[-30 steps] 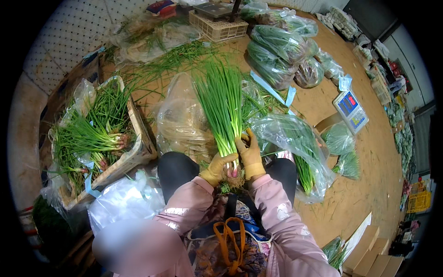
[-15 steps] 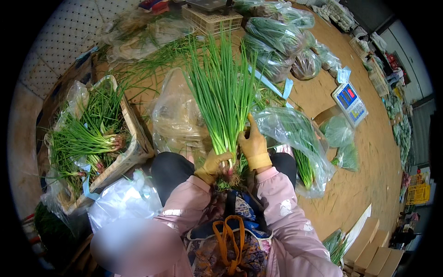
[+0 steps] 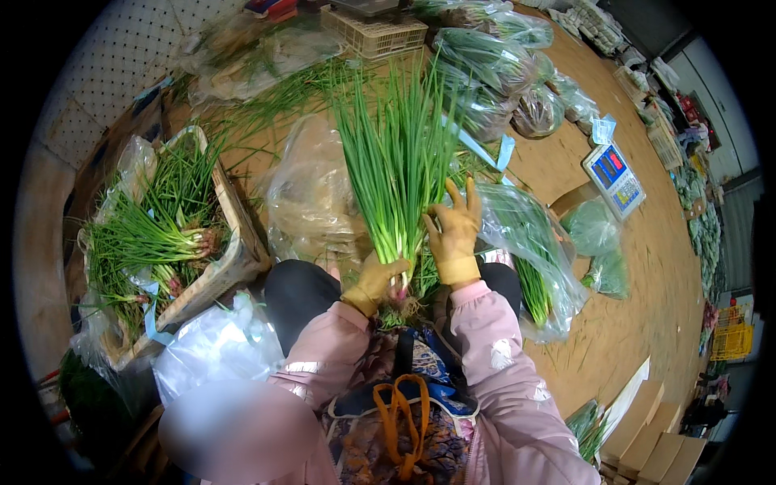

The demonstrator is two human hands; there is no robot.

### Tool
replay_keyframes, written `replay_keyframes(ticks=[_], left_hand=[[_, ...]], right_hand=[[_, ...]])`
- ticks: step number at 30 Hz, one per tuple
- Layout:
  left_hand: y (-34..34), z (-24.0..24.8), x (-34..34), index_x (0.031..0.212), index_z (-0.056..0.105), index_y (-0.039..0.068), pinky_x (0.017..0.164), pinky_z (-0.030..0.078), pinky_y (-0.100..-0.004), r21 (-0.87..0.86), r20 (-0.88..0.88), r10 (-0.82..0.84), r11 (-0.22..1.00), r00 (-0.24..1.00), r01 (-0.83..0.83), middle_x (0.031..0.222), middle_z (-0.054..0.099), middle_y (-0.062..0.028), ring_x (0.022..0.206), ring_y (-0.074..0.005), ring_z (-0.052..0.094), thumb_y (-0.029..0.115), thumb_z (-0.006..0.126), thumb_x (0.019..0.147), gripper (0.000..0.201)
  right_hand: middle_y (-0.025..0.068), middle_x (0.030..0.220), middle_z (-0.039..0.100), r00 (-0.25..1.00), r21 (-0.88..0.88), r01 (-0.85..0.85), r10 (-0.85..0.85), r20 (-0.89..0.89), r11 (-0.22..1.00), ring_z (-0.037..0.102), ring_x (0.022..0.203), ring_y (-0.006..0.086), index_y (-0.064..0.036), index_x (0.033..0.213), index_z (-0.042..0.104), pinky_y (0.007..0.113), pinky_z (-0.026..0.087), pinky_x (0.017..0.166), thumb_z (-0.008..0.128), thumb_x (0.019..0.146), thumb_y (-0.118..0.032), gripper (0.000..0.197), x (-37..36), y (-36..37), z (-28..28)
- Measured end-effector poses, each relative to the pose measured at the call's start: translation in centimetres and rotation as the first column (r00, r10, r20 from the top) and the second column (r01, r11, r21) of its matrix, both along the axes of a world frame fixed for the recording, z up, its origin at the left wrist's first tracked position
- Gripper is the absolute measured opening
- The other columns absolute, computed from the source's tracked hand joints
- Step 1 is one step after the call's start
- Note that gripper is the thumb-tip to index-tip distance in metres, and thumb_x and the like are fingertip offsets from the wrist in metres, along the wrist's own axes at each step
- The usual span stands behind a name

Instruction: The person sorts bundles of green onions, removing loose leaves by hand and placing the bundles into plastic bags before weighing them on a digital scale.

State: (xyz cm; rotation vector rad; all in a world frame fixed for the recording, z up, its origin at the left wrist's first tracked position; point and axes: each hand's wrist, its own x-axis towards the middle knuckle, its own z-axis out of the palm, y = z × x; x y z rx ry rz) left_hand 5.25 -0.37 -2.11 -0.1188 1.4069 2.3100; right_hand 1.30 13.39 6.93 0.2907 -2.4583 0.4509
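Observation:
My gloved left hand [image 3: 374,280] is closed around the lower stems of an upright bunch of spring onions [image 3: 396,170]. Its reddish bulbs and stringy roots show just below my grip, while the long green leaves fan upward. At the bunch's right edge, my gloved right hand [image 3: 455,230] has its fingers apart, two of them pointing up. The thumb and forefinger are curved close to the outer leaves; whether they touch a leaf is hard to see. Directly right of that hand lies a clear plastic bag [image 3: 521,234] with more spring onions inside.
A crate [image 3: 234,250] of loose spring onions stands at left, beside white plastic bags [image 3: 218,352]. Crumpled clear plastic [image 3: 311,194] lies ahead. Filled bags [image 3: 485,69] are piled at the far side; a digital scale [image 3: 614,179] sits at right. Cardboard boxes [image 3: 651,428] stand lower right.
My right hand has risen slightly and shifted right, its fingers spreading more. The bunch's leaves have swung a little to the right, with my left hand still around the stems.

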Motion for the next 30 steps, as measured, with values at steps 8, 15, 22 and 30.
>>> replay_keyframes(ticks=[8,15,22,30], left_hand=[[0.0,-1.7,-0.5,0.098,0.052,-0.001,0.035,0.041,-0.0232,-0.033,-0.114,0.150,0.987,0.982,-0.155,0.066,0.058,-0.0074,0.047,-0.0146,0.054,0.010,0.058,0.074,0.027],[-0.4,1.3,-0.5,0.095,0.054,0.000,0.039,0.042,-0.0243,-0.108,0.046,0.115,0.988,0.992,-0.109,0.069,0.057,-0.0062,0.049,-0.0135,0.053,0.011,0.061,0.073,0.026],[-0.2,-1.4,-0.8,0.096,0.051,0.000,0.062,0.045,-0.0281,-0.157,-0.070,0.174,0.970,0.982,-0.183,0.081,0.056,-0.0049,0.070,-0.0150,0.053,0.006,0.062,0.068,0.031],[0.1,2.2,-0.7,0.101,0.048,0.000,0.067,0.046,-0.0268,-0.193,0.167,0.085,0.980,0.982,-0.052,0.081,0.056,-0.0042,0.073,-0.0157,0.053,-0.001,0.060,0.068,0.036]], right_hand=[[0.0141,0.088,0.060,0.976,-0.657,0.198,-0.207,0.065,0.727,0.056,0.082,0.0267,-0.0042,0.083,0.058,0.034,0.042,0.074,0.059,0.075,-0.010,0.010,-1.0,4.6,-0.3],[0.0208,0.080,0.059,0.469,0.001,-0.294,0.143,0.872,0.956,0.057,0.076,0.0365,-0.0040,0.088,0.059,0.038,0.045,0.067,0.056,0.078,-0.026,0.024,3.2,5.2,-1.3],[0.0153,0.081,0.062,0.801,-0.283,-0.042,0.202,0.564,0.958,0.059,0.076,0.0313,-0.0081,0.095,0.060,0.038,0.046,0.069,0.058,0.077,-0.028,0.027,-1.7,-3.0,0.5],[0.0174,0.079,0.060,0.790,0.002,-0.023,0.017,0.613,1.000,0.057,0.075,0.0357,-0.0064,0.086,0.055,0.043,0.045,0.068,0.051,0.080,-0.031,0.025,-4.1,-3.3,-0.5]])
